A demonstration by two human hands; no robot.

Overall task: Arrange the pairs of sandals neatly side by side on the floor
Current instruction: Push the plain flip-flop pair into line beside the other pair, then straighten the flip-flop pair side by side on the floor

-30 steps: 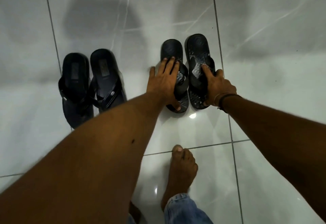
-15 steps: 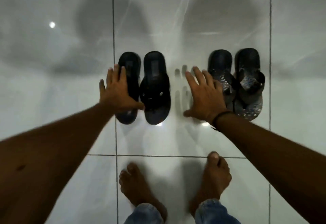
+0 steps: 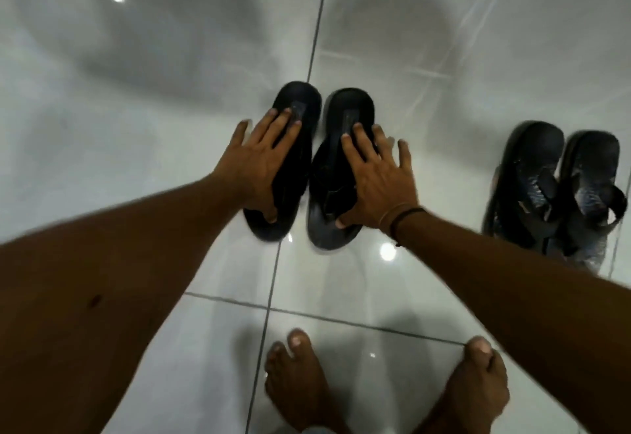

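Observation:
Two pairs of black sandals stand on the white tiled floor. The plain pair is in the middle: its left sandal [image 3: 300,102] lies under my left hand [image 3: 257,163], its right sandal [image 3: 348,109] under my right hand [image 3: 379,177]. Each hand lies flat across its sandal, fingers spread over the footbed and thumb at the heel end. The two sandals sit close together, toes pointing away from me, the right one angled slightly. The patterned pair [image 3: 553,191] stands side by side at the right, with no hand on it.
My bare feet [image 3: 297,382] [image 3: 474,389] stand on the glossy floor tiles [image 3: 136,126] just below the sandals. Dark grout lines cross the floor. Ceiling lights reflect as bright spots on the tiles.
Both hands left the patterned pair and shifted left onto the plain pair. My right hand, on the bare floor half a second ago, now rests on the right plain sandal. The view swung left.

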